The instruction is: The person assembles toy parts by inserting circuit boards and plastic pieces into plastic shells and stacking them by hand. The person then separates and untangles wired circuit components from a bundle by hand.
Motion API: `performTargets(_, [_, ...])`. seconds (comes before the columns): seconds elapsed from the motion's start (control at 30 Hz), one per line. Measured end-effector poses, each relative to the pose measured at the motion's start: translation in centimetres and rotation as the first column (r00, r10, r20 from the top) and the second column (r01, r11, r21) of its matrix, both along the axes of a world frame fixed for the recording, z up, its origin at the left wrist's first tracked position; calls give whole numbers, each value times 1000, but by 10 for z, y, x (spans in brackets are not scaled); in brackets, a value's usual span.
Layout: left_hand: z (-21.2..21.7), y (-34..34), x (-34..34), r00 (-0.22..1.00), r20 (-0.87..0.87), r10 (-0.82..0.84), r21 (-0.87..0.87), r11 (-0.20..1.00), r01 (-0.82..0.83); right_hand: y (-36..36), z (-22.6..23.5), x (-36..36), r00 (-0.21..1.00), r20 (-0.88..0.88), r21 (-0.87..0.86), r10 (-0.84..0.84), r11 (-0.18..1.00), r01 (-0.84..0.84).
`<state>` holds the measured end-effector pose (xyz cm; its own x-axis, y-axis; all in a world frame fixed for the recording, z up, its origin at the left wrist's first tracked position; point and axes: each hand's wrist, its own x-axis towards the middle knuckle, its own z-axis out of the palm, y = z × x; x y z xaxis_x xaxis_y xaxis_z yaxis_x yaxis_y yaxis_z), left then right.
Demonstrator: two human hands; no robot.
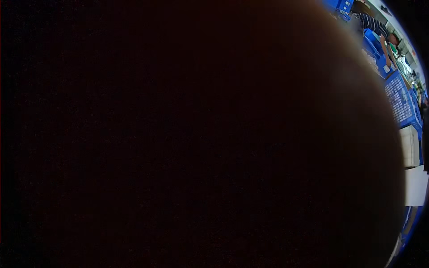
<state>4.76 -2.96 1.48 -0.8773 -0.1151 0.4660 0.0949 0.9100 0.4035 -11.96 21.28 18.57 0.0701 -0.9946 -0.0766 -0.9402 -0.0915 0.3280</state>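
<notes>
A dark brown, rounded, blurred mass [201,134] close to the lens covers the left and middle of the scene, and neither of the wearer's hands can be made out, so I cannot tell whether their grip is wide, narrow or holding anything. In the strip left visible at the right, a smooth white flat-faced object [415,185] lies nearest, just beyond it a cream box-shaped object [408,145], then a blue plastic crate with a pale grid pattern [400,100]. At the far right, a person in a dark striped top [373,24] leans beside blue plastic bins [372,38].
</notes>
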Motion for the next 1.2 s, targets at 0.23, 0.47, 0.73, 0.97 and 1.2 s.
performTargets(0.23, [37,79,-78,986,-63,-155,63,985,159,-47,26,-27,990,-95,-128,-107,987,95])
performTargets(0.47, [50,90,-143,987,-44,-154,109,981,158,-143,29,-36,996,-66,-276,-59,960,38])
performTargets(0.73, [20,-27,-61,982,118,147,275,945,-175,-254,10,76,834,306,-487,459,828,-277])
performTargets(0.97, [103,-67,40,880,-139,453,465,815,-346,-151,-78,22,594,771,-563,232,685,463])
performTargets(1.2, [267,-85,92,595,-760,-260,40,896,442,-114,52,48,130,629,-651,766,428,627])
